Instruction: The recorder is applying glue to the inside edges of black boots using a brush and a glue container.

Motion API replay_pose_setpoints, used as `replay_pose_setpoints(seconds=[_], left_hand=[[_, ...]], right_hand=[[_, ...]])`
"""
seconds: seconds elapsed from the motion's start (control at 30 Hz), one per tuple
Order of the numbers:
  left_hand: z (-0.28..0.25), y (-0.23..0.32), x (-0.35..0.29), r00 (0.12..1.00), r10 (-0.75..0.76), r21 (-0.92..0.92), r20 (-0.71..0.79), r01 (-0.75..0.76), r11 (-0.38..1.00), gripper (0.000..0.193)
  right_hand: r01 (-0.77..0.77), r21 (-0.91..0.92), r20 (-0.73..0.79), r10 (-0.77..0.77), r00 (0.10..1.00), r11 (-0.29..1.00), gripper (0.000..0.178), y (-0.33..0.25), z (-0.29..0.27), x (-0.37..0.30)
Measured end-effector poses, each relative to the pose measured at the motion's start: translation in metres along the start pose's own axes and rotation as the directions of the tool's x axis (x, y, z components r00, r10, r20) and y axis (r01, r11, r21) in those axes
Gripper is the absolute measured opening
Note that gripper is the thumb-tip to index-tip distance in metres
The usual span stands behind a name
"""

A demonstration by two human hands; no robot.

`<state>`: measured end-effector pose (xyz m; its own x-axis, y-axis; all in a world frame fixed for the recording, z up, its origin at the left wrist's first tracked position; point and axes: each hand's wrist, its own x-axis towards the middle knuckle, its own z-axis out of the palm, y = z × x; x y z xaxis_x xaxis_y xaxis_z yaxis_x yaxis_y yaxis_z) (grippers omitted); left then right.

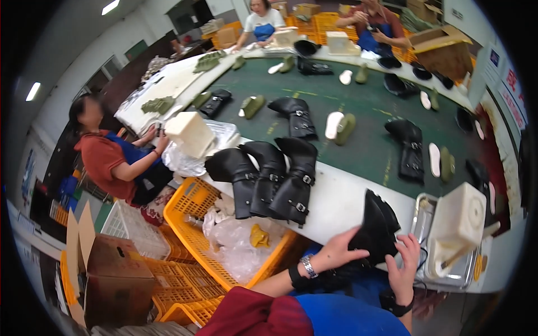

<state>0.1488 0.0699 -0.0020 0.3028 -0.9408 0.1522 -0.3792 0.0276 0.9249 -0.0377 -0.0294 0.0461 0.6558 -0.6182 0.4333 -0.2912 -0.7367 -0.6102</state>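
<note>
A black boot (378, 224) stands tilted in front of me at the near edge of the white worktable. My left hand (341, 250) grips it from the left, thumb along the near side and part of the fingers hidden by the boot. Fingers apart, my right hand (404, 263) is held just right of the boot; whether a fingertip touches it I cannot tell. To the left, three black buckled boots (269, 176) lie side by side on the table edge. More dark material shows below the boot, its shape unclear.
A metal tray (421, 224) with a white block-shaped container (459, 215) and a brush stands at right. An orange crate (185, 215) holding plastic bags is at lower left. Boots, white insoles and olive shoe forms lie across the green belt (358, 162). Co-workers stand left and far.
</note>
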Motion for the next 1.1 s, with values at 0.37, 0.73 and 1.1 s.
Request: replay_pose_setpoints(seconds=[0.37, 0.73, 1.1], left_hand=[[0.028, 0.011, -0.026, 0.989, 0.145, 0.288, -0.004, -0.138, 0.948, 0.118], [0.05, 0.018, -0.003, 1.0, -0.007, 0.088, 0.023, 0.005, 0.996, 0.09], [0.04, 0.042, 0.012, 0.949, 0.312, 0.25, 0.052, -0.314, 0.916, 0.076]], right_hand=[[-0.006, 0.074, -0.037, 0.009, 0.999, 0.997, 0.015, -0.012, 0.025, 0.002], [0.164, 0.106, -0.177, -0.144, 0.974, 0.981, 0.018, -0.022, 0.016, 0.018], [0.159, 0.19, -0.05, -0.152, 0.987, 0.969, 0.053, 0.017, -0.042, -0.01]])
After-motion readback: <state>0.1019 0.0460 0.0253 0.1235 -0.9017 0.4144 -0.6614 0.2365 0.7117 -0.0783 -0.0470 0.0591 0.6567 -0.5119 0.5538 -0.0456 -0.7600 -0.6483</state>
